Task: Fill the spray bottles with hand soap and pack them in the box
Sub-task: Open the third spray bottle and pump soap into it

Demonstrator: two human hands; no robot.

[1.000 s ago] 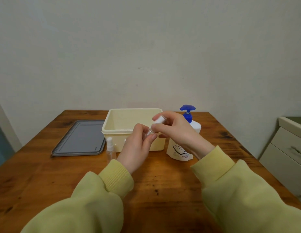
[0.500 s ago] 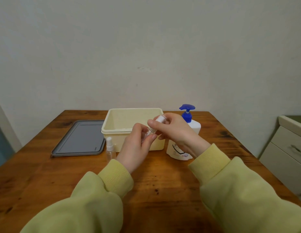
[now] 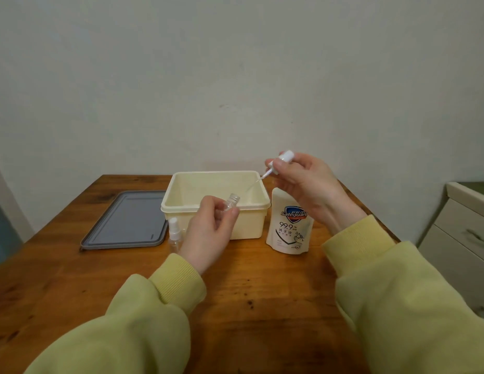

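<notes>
My left hand (image 3: 208, 233) grips a small clear spray bottle (image 3: 232, 201) with its threaded neck uncovered, in front of the cream box (image 3: 251, 228). My right hand (image 3: 305, 182) pinches the white spray head (image 3: 281, 161), lifted up and to the right, its thin dip tube hanging toward the bottle's mouth. A second clear spray bottle (image 3: 174, 234) with its head on stands on the table left of my left hand. The white hand soap bottle (image 3: 289, 225) stands right of the box; my right hand hides its pump.
A grey lid (image 3: 127, 220) lies flat on the wooden table (image 3: 262, 292) left of the box. A cream drawer cabinet (image 3: 462, 233) stands off the table's right side. A plain wall runs behind the table.
My right hand has pulled the spray head off the bottle and raised it up and to the right. My left hand kept hold of the bottle body.
</notes>
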